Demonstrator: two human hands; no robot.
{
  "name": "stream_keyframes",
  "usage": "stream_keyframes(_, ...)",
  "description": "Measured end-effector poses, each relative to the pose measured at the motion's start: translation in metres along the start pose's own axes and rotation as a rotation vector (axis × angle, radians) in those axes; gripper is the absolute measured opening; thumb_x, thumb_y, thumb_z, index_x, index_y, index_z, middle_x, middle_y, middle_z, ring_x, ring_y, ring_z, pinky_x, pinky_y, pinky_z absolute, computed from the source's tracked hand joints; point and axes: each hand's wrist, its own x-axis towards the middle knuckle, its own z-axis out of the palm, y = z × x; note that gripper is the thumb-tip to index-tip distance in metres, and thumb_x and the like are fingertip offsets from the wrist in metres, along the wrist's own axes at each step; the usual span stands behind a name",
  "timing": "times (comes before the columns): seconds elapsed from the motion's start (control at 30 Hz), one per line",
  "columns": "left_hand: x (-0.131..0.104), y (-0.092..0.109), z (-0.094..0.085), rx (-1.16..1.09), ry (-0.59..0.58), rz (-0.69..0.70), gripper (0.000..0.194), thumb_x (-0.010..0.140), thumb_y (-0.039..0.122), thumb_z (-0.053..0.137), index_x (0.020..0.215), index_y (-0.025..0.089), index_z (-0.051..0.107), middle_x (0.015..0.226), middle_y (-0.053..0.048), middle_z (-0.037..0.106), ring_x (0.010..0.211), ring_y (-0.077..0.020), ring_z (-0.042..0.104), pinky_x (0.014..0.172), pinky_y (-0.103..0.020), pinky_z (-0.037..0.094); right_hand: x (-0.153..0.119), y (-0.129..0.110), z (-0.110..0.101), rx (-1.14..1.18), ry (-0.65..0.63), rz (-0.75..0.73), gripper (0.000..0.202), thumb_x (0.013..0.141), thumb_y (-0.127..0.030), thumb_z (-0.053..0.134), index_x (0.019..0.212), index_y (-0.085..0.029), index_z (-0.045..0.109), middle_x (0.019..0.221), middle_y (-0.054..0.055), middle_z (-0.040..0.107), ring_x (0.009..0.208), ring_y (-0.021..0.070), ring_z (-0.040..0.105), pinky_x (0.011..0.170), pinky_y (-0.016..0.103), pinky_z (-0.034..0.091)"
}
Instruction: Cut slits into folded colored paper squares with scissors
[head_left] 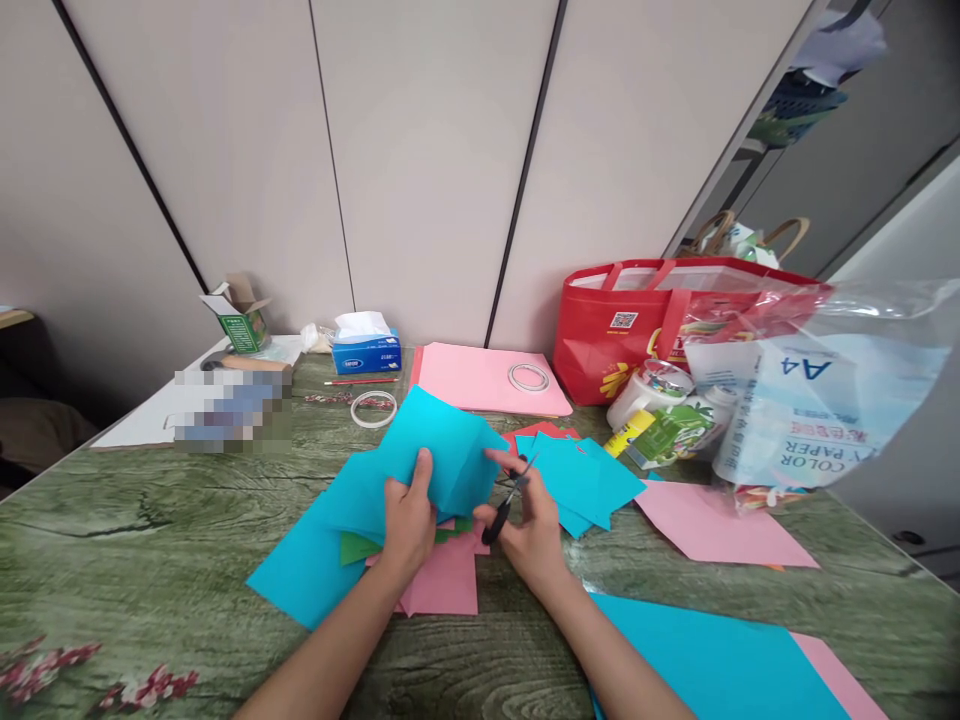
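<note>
A folded blue sheet [442, 450] is pinched in my left hand [410, 515], its thumb lying on top of the paper. Black-handled scissors [504, 508] are in my right hand [529, 520], just right of that sheet, with the fingers around the handles and the index finger stretched toward the paper's edge. Below my left hand lie another blue sheet [300, 560], pink paper [446, 580] and a bit of green paper [356, 548]. Cut blue pieces [585, 480] lie to the right of the scissors.
At the back stand a tissue box [367, 356] and a red bag [600, 335]; a tape ring [373, 424] lies nearer. A glue stick [628, 433] and a plastic paper bag [810, 410] are at the right. A large blue sheet [712, 660] lies front right.
</note>
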Motion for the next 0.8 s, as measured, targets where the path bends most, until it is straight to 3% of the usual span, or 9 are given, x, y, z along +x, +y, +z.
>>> stream_keyframes(0.1, 0.000, -0.002, -0.004, 0.074, -0.052, 0.037, 0.049, 0.060, 0.051, 0.064, 0.044, 0.022, 0.028, 0.037, 0.009, 0.023, 0.035, -0.0063, 0.027, 0.034, -0.022, 0.027, 0.004, 0.002, -0.002, 0.080, 0.252, 0.086, 0.042, 0.073, -0.026, 0.061, 0.111, -0.019, 0.047, 0.115, 0.011, 0.053, 0.109, 0.0242, 0.049, 0.091, 0.043, 0.039)
stream_keyframes(0.17, 0.000, -0.002, -0.005, 0.126, -0.099, 0.065, 0.051, 0.061, 0.049, 0.064, 0.042, 0.022, 0.025, 0.039, 0.009, 0.020, 0.036, -0.0055, 0.023, 0.034, -0.022, 0.024, 0.008, 0.004, -0.004, 0.163, 0.334, 0.135, 0.039, 0.072, -0.027, 0.062, 0.108, -0.019, 0.048, 0.112, 0.011, 0.056, 0.105, 0.0232, 0.052, 0.089, 0.042, 0.041)
stream_keyframes(0.27, -0.001, -0.003, -0.004, 0.169, -0.142, 0.060, 0.049, 0.062, 0.046, 0.064, 0.041, 0.021, 0.027, 0.039, 0.009, 0.021, 0.037, -0.0054, 0.023, 0.035, -0.022, 0.023, 0.011, 0.008, -0.008, 0.254, 0.315, 0.247, 0.035, 0.069, -0.027, 0.065, 0.100, -0.019, 0.051, 0.091, 0.007, 0.063, 0.084, 0.0207, 0.061, 0.073, 0.036, 0.049)
stream_keyframes(0.37, -0.001, -0.002, -0.003, 0.177, -0.196, 0.014, 0.032, 0.058, 0.043, 0.068, 0.054, 0.017, 0.050, 0.046, 0.004, 0.046, 0.043, -0.0092, 0.041, 0.040, -0.023, 0.035, 0.011, 0.012, -0.009, 0.214, 0.338, 0.309, 0.032, 0.067, -0.028, 0.066, 0.095, -0.018, 0.054, 0.079, 0.004, 0.063, 0.073, 0.0179, 0.060, 0.062, 0.030, 0.049)
stream_keyframes(0.47, -0.002, 0.002, -0.001, 0.230, -0.293, -0.048, 0.038, 0.051, 0.037, 0.074, 0.079, 0.014, 0.061, 0.069, -0.004, 0.064, 0.060, -0.0172, 0.056, 0.050, -0.028, 0.045, 0.010, 0.013, -0.010, 0.131, 0.375, 0.294, 0.032, 0.069, -0.028, 0.065, 0.097, -0.017, 0.055, 0.080, 0.004, 0.061, 0.073, 0.0173, 0.059, 0.060, 0.028, 0.048)
stream_keyframes(0.6, -0.003, 0.005, -0.001, 0.264, -0.341, -0.037, 0.030, 0.049, 0.034, 0.075, 0.069, 0.015, 0.061, 0.066, -0.006, 0.066, 0.067, -0.0212, 0.060, 0.055, -0.031, 0.049, 0.009, 0.013, -0.010, 0.045, 0.402, 0.262, 0.030, 0.071, -0.026, 0.062, 0.099, -0.017, 0.055, 0.082, 0.005, 0.061, 0.077, 0.0191, 0.059, 0.065, 0.032, 0.048)
stream_keyframes(0.8, -0.003, 0.003, -0.002, 0.312, -0.329, -0.094, 0.025, 0.059, 0.039, 0.069, 0.063, 0.017, 0.057, 0.046, -0.001, 0.059, 0.037, -0.0189, 0.055, 0.039, -0.030, 0.044, 0.012, 0.012, -0.011, -0.009, 0.485, 0.195, 0.027, 0.072, -0.025, 0.061, 0.098, -0.018, 0.054, 0.085, 0.006, 0.061, 0.079, 0.0201, 0.060, 0.075, 0.038, 0.047)
